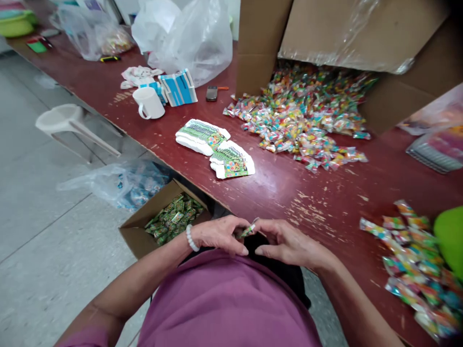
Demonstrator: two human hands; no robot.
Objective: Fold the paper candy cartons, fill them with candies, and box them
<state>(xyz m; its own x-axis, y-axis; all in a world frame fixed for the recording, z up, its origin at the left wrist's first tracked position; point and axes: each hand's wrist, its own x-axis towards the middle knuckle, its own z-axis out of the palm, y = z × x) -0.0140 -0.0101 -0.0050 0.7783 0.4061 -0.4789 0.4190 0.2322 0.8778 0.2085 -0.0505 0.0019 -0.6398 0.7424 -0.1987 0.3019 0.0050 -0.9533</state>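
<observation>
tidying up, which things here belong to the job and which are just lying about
Likely the job's:
- held small green packet
- flat green-white printed packaging
- colourful clear-wrapped sweets
- brown cardboard box of green packets

Likely lying about:
- white handled mug
- small grey device

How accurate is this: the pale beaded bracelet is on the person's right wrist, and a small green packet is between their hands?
The wrist is wrong: the head view shows the bracelet on the left one. The green packet is between left hand and right hand.
</observation>
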